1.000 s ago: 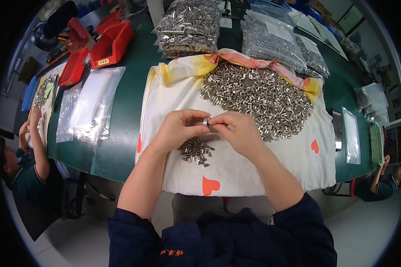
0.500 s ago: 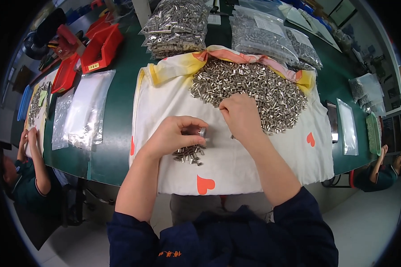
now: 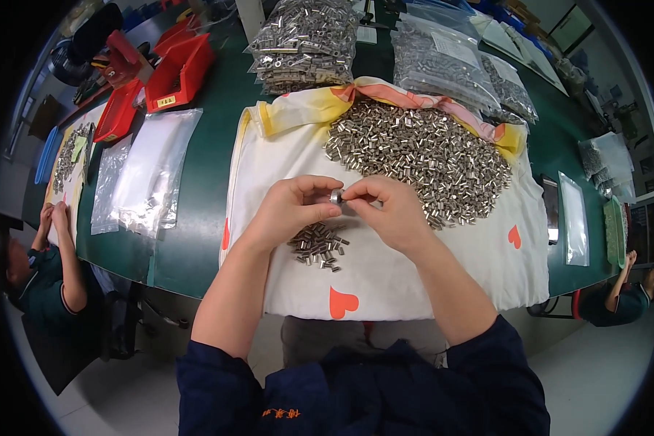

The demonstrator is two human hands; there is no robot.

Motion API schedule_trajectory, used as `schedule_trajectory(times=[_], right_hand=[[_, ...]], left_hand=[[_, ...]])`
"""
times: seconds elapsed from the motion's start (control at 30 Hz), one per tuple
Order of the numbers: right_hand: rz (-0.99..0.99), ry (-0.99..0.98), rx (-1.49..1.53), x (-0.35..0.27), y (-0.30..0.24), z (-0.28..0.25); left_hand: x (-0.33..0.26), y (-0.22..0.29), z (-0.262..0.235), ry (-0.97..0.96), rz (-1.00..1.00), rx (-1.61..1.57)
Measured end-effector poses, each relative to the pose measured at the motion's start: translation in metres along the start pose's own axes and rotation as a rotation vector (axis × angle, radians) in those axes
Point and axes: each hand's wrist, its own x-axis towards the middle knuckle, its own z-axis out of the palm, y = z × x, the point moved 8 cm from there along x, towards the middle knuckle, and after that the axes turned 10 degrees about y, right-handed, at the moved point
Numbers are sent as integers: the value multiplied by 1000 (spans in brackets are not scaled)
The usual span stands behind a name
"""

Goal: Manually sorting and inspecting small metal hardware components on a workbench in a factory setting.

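Observation:
My left hand [image 3: 289, 209] grips a short, round metal piece [image 3: 335, 196] between thumb and fingers, above the cloth. From the other side, the pinched thumb and finger of my right hand [image 3: 392, 212] meet this piece; whatever lies between those fingertips is too small to make out. Under my left hand is a small pile of short metal cylinders [image 3: 318, 248]. A far larger heap of similar cylinders [image 3: 421, 156] spreads beyond my right hand. Both lie on a white cloth [image 3: 429, 287] with red hearts, its far edge rolled up in yellow and pink.
Bags of metal parts [image 3: 305, 47] and more filled bags [image 3: 443, 62] stand behind the cloth. Red bins [image 3: 178, 76] and clear plastic bags [image 3: 149, 171] are to the left. A dark flat device [image 3: 551, 207] lies right. Co-workers sit at left [image 3: 54, 280] and right [image 3: 621, 298].
My right hand has come from the edge of the large heap, down and leftward, to the round metal piece. My left hand keeps its hold. The whole view has shifted slightly.

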Motion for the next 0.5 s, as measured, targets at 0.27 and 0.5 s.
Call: schedule_trajectory(times=[0.27,0.5], right_hand=[[-298,193,-238,-9,-20,3],[-22,2,24,-1,3,1]], left_hand=[[-2,-2,1,22,-3,4],[-1,0,0,15,7,23]])
